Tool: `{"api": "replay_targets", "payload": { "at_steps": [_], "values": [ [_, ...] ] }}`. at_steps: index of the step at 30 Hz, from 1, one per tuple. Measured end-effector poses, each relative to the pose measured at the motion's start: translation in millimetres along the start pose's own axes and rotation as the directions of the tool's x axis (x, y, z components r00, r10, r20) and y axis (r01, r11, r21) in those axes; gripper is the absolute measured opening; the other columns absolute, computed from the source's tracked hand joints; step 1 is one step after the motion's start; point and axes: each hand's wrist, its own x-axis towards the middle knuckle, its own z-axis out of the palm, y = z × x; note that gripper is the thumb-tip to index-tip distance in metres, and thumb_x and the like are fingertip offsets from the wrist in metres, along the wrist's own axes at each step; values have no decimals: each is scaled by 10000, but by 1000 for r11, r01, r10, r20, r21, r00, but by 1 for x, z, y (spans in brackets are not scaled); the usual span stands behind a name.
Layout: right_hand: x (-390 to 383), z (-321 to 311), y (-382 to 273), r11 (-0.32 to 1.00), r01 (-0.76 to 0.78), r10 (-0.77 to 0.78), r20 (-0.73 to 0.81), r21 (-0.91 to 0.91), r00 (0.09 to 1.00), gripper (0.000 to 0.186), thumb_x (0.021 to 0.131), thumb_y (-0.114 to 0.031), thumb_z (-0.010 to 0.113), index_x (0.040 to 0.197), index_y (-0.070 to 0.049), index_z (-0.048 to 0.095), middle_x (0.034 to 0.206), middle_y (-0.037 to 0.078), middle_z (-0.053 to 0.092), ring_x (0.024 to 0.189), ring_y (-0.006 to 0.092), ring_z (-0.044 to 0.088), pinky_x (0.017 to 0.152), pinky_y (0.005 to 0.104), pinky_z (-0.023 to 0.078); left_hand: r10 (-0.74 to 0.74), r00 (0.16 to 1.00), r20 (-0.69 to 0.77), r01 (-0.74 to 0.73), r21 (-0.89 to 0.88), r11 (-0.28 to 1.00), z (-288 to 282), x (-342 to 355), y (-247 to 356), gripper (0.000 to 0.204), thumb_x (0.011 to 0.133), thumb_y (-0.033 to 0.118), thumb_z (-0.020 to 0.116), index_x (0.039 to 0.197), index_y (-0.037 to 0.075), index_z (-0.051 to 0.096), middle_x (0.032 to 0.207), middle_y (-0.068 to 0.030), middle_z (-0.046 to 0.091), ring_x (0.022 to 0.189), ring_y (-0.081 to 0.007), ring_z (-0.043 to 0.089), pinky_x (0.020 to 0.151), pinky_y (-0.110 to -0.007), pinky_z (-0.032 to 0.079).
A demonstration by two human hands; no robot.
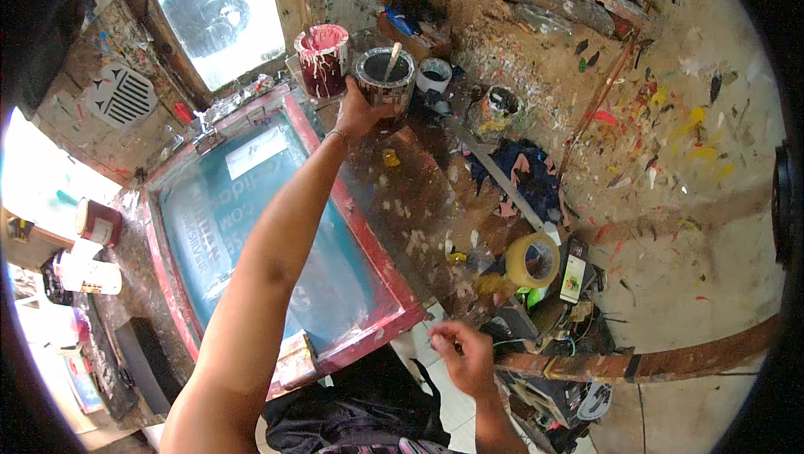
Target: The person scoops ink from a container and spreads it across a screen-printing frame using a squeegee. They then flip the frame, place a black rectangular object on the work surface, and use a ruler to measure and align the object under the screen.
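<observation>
My left arm reaches across a screen-printing frame (347,218) with red wooden edges and blue mesh with pale lettering. At its far end, my left hand (362,114) wraps round the lower side of a dark paint can (398,95), which has a pale-handled stick (393,59) standing in it. Just left of that can is a pink-and-dark-red paint can (323,64) with drips down its side. Near my body, by the frame's near right corner, my right hand (467,359) is raised with curled fingers drawn together. Whatever they may hold is too small to make out.
Right of the cans stand a small white-rimmed pot (434,75) and a stained tin (500,102). A roll of clear tape (533,260) lies beside a phone (573,278). Dark cloth scraps (536,182) lie along the wall. More containers, including a dark red can (98,221), stand left.
</observation>
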Motion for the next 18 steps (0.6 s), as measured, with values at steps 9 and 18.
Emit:
{"api": "replay_targets", "payload": {
  "at_steps": [9,18],
  "values": [
    [49,39,-42,859,437,-338,345,-267,876,449,848,-218,760,1223,-19,615,1156,174,634,1051,325,635,928,425,514,59,990,130,-78,152,985,-157,-175,63,440,867,226,763,1222,3,629,1203,-164,689,1089,-294,666,899,-380,534],
    [10,155,-40,366,914,-474,811,-174,344,649,743,-314,810,1281,-33,582,1254,153,558,1200,323,517,999,426,436,-302,953,23,264,426,865,-277,-496,71,506,776,265,839,1161,5,637,1116,-158,641,1027,-323,617,923,-415,496]
  ]
}}
